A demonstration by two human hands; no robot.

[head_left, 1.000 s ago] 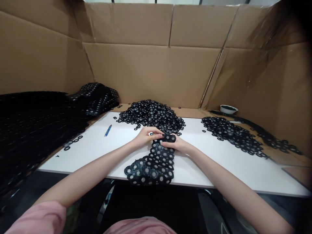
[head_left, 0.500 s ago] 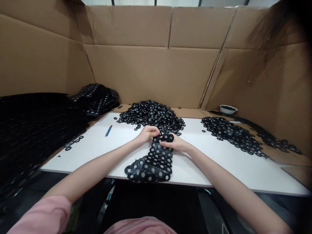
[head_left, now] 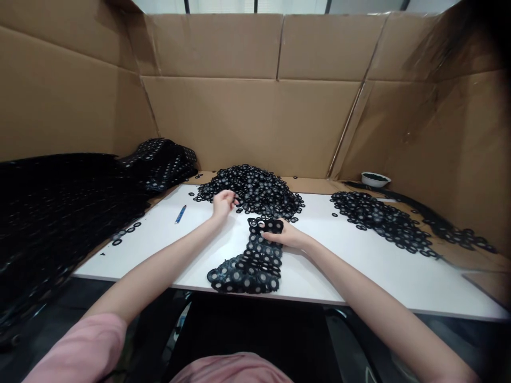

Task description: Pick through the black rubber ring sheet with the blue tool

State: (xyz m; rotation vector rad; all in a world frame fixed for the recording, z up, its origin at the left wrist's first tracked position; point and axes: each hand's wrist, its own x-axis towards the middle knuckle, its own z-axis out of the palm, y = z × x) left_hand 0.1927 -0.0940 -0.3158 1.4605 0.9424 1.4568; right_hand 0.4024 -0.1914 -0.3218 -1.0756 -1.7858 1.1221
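Observation:
A strip of black rings with pale centres (head_left: 255, 260), joined edge to edge, lies on the white table and bends left at its near end. My right hand (head_left: 289, 234) grips the far end of this strip, thumb on top and fingers under or behind it. A white circle shows at the strip's far left corner. Farther off, my left hand (head_left: 224, 203) is at the left front edge of a large heap of loose black rings (head_left: 255, 183). Its fingertips are pinched together, and whatever is between them is too small to make out.
A blue pen (head_left: 181, 214) lies on the left. Dark ringed material (head_left: 163, 162) is piled beyond the table's left edge. To the right are a second heap of rings (head_left: 375, 213) and a white bowl (head_left: 375, 180) with dark contents. Cardboard walls (head_left: 239, 122) enclose the table.
My left hand has left the strip's far corner and moved left and away to the heap. My right hand stays on the strip, which has hardly shifted.

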